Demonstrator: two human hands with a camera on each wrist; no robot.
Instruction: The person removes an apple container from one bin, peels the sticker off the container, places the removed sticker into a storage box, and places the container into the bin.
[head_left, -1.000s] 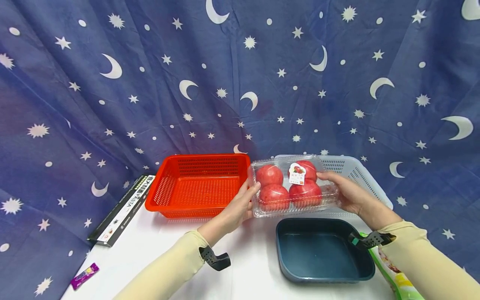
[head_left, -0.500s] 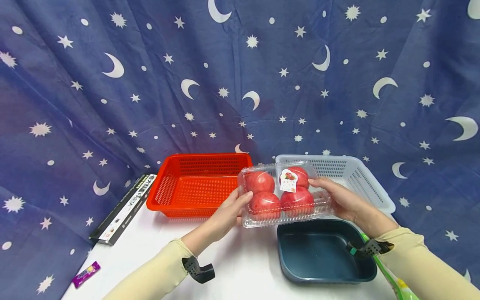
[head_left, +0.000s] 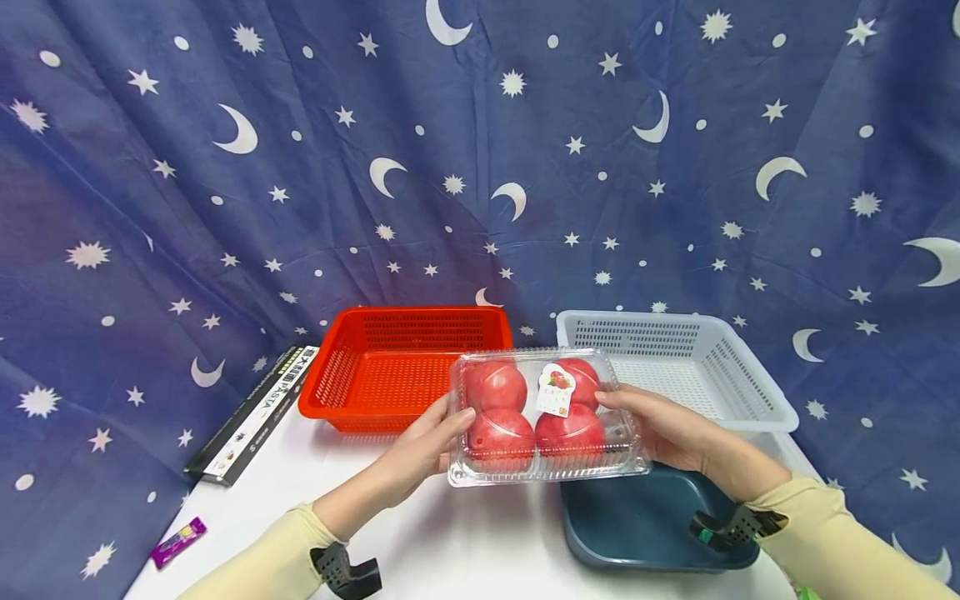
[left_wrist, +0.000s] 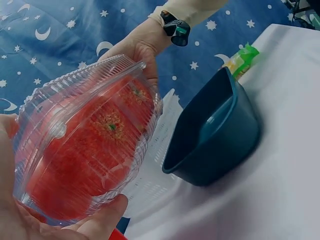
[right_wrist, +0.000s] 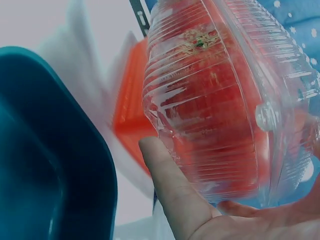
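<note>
A clear plastic clamshell box (head_left: 546, 472) is held up above the table, its lid closed over several round red fruits (head_left: 572, 433). A white label (head_left: 556, 390) with a fruit picture sticks to the lid. My left hand (head_left: 420, 450) grips the box's left end, thumb on top. At the opposite end my right hand (head_left: 671, 429) grips it the same way, with fingers partly hidden underneath. Through the ribbed wall in the left wrist view, a fruit (left_wrist: 111, 125) shows a green stem spot with yellowish streaks around it.
A red basket (head_left: 322, 410) and a white basket (head_left: 783, 417) stand at the back. Below the right hand sits a dark blue bin (head_left: 645, 558). A pasta box (head_left: 258, 417) and a purple packet (head_left: 178, 542) lie left; a green bag (left_wrist: 244, 60) lies beyond the bin.
Both hands have brought the clamshell box left and nearer to me, away from the white basket. It now overlaps the blue bin's far edge in the head view.
</note>
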